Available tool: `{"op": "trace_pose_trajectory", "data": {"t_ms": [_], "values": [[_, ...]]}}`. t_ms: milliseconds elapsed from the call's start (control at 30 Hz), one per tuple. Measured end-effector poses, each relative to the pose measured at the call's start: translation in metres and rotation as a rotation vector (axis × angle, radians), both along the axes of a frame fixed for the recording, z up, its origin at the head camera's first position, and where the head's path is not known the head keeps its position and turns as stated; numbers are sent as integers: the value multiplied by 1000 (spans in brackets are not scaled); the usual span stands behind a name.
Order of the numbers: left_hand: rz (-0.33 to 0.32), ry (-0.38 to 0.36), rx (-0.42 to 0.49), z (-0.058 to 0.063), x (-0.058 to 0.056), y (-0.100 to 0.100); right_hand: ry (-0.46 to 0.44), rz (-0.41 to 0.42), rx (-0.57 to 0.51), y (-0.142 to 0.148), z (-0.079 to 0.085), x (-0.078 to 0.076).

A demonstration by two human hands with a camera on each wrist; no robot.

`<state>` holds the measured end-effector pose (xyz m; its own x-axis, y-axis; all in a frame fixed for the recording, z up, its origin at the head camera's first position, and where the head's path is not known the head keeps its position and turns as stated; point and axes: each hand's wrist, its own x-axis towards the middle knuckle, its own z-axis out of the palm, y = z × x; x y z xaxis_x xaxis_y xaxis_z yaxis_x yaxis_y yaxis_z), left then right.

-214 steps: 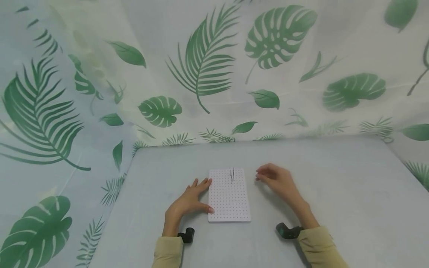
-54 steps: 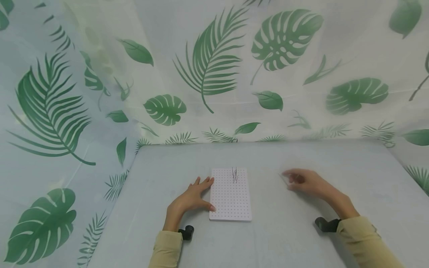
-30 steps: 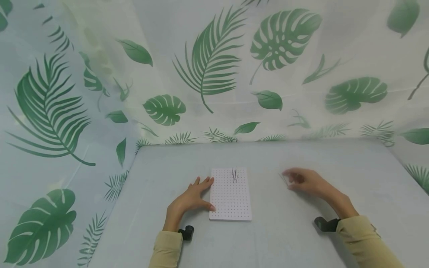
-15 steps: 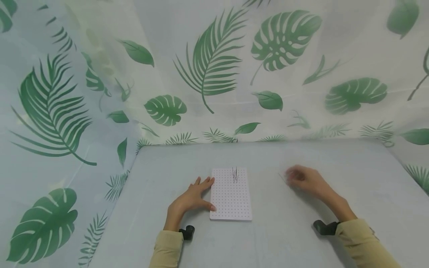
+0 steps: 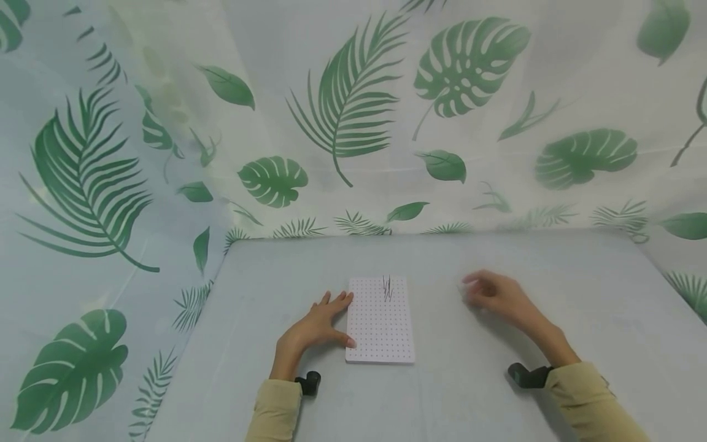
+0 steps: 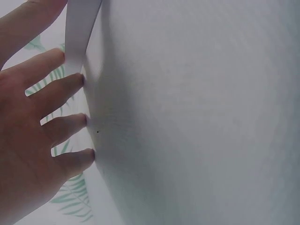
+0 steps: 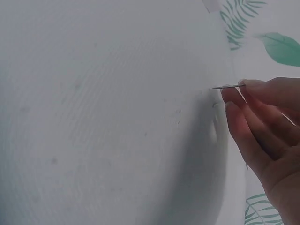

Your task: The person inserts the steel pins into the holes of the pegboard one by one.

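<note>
A white pegboard [image 5: 378, 334] with rows of small holes lies flat on the table in the head view. Several thin dark needles [image 5: 388, 288] stand in its far right part, leaning slightly. My left hand [image 5: 312, 328] is at the board's left side, fingers spread, with thumb and fingertips against the edge; the left wrist view shows the board's side wall [image 6: 78, 35] between thumb and fingers. To the right of the board, my right hand [image 5: 499, 298] is over the table. In the right wrist view its thumb and index finger pinch a thin metal needle [image 7: 228, 86], pointing away from the palm.
The table [image 5: 265, 276] has a pale grey cover. Behind it and to the left hang white curtains [image 5: 375, 178] printed with green leaves. A black wrist camera [image 5: 530, 376] sits on the right wrist, another camera [image 5: 310, 383] on the left.
Compared with seven seconds ago, my right hand is farther right of the board, and more needles seem to stand in it. Lately its fingers shift around the pinched needle. My left hand stays put.
</note>
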<state>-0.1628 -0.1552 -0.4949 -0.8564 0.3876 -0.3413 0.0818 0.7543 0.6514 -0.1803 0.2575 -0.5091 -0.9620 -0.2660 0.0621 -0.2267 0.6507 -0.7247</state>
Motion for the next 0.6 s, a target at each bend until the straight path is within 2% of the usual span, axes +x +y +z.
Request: {"op": "trace_pose_trajectory", "data": {"t_ms": [333, 600], "values": [[5, -8, 7, 3, 1, -1, -71, -4, 2, -15, 4, -1], [9, -1, 0, 3, 1, 2, -46, -10, 11, -29, 9, -2]]}}
